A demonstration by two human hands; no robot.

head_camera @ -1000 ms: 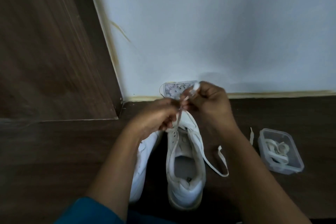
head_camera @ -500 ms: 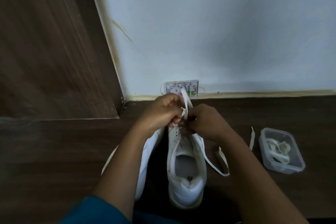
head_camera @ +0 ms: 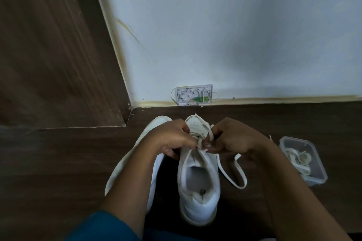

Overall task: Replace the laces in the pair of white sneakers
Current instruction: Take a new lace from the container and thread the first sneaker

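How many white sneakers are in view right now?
2. One white sneaker stands centre, its white lace pinched by the left hand and right hand; the second sneaker lies just left, partly behind the left forearm.

Setting: indoor room, domestic in look. Dark wood-grain floor [head_camera: 58, 162] across lower frame. Pale painted wall [head_camera: 235, 35] fills upper right. Brown wood-grain panel [head_camera: 49, 45] upper left. Small open cable box [head_camera: 194, 95] at wall base, centre.

No lettering, brand or number is legible on the white sneakers [head_camera: 197, 207], plastic box [head_camera: 295, 139] or wall plate [head_camera: 188, 96].
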